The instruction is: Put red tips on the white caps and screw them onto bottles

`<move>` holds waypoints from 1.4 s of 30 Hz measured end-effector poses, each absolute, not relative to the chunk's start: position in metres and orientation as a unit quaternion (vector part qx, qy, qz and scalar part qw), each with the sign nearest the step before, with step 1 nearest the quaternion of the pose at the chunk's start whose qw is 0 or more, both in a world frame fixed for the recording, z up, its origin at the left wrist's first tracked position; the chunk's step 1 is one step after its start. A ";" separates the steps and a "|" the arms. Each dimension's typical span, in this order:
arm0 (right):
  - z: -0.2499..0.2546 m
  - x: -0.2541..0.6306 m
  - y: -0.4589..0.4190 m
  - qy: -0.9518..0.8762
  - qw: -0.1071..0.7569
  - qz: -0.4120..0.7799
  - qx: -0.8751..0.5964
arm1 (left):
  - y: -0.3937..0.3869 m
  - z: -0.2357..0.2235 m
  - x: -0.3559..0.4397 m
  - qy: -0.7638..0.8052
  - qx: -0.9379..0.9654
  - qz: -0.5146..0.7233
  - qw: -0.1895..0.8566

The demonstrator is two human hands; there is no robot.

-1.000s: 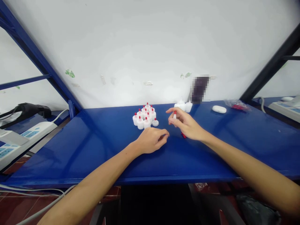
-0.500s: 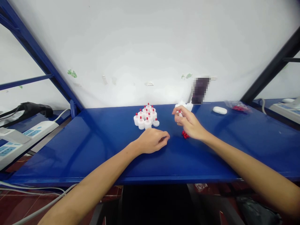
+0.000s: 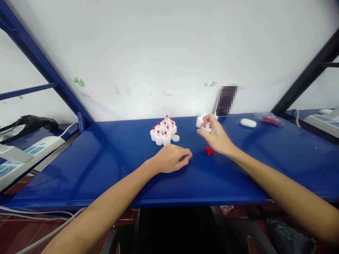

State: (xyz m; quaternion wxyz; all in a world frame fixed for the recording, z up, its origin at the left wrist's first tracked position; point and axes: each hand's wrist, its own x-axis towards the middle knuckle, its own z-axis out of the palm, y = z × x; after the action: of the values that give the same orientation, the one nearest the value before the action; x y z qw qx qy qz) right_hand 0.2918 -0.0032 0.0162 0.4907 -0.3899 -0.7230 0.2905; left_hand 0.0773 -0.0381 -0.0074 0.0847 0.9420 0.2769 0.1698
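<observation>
Blue tabletop (image 3: 225, 180), black chair (image 3: 174, 229) below its front edge. Both forearms reach in over the near edge. Left hand (image 3: 173, 158) rests on the tabletop, centre; fingers curled in, thumb and index tips close, but can't tell if they touch; no object visible in it. Small heap of red tips (image 3: 209, 150) lies to the right of the left hand, just under the right wrist side, loose on the tabletop. White cap with a red tip (image 3: 207, 129) is in the right hand (image 3: 205, 125), above the tabletop; thumb and index fingers pinch it, red end up, other fingers partly hidden. Low white cap (image 3: 175, 138), red tip up, sits beside the bottle group's right edge. White bottles (image 3: 166, 138) with red tips stand upright in a tight group beyond the left hand, sides touching or nearly so. White rounded case (image 3: 248, 122) lies right of the right hand, well apart. Clear bag (image 3: 270, 119) with red pieces in it, farther right. More white containers (image 3: 199, 122) behind the right hand, partly covered, details unclear. Dark phone (image 3: 224, 106), pixelated, leans near the white wall (image 3: 164, 53).
</observation>
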 end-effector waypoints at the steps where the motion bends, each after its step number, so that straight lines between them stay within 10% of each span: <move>1: 0.016 0.292 -0.003 -0.722 0.492 0.291 -0.389 | -0.038 -0.007 0.077 0.278 0.942 0.169 0.084; 19: 0.013 0.299 0.002 -0.699 0.527 0.263 -0.405 | -0.038 -0.007 0.077 0.282 0.941 0.166 0.083; 42: 0.028 0.250 0.039 -0.888 0.234 0.111 -0.381 | -0.039 -0.006 0.079 0.292 0.943 0.149 0.060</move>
State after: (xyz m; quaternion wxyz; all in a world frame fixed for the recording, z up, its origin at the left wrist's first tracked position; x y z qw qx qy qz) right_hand 0.2504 0.0390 0.0278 0.2336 -0.3809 -0.8877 0.1107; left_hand 0.0794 -0.0393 -0.0056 0.0603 0.9427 0.2921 0.1492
